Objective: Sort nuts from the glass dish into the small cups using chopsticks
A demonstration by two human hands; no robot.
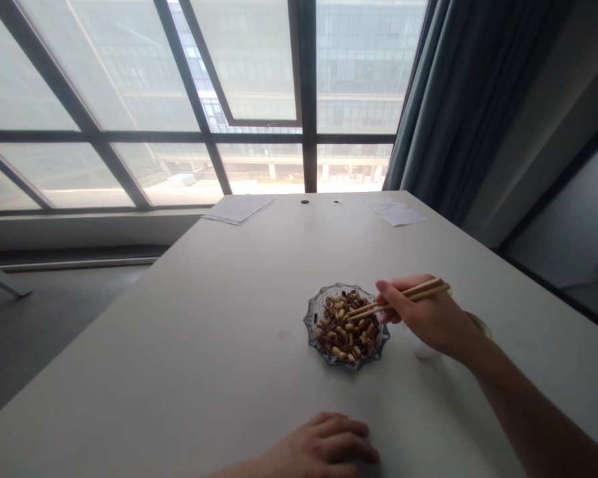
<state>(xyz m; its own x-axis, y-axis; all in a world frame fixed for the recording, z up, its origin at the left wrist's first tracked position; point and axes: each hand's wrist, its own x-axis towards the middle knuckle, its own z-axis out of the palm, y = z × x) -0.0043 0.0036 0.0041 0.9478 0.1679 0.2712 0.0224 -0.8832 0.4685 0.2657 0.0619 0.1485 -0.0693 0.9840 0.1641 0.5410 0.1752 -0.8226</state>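
Wooden chopsticks are gripped in my right hand, which is closed round them. Their tips reach into a scalloped glass bowl, among peanuts mixed with dark, thin brown pieces. Whether the tips pinch a peanut I cannot tell. My left hand lies on the table in front of the bowl, fingers stretched out and holding nothing. Behind my right wrist stands another container, mostly hidden by the hand and forearm; its rim shows on the right.
The white table runs away toward large windows. Papers lie at its far left corner and more sheets at the far right. Two small holes pierce the far edge. A dark blue curtain hangs at the right.
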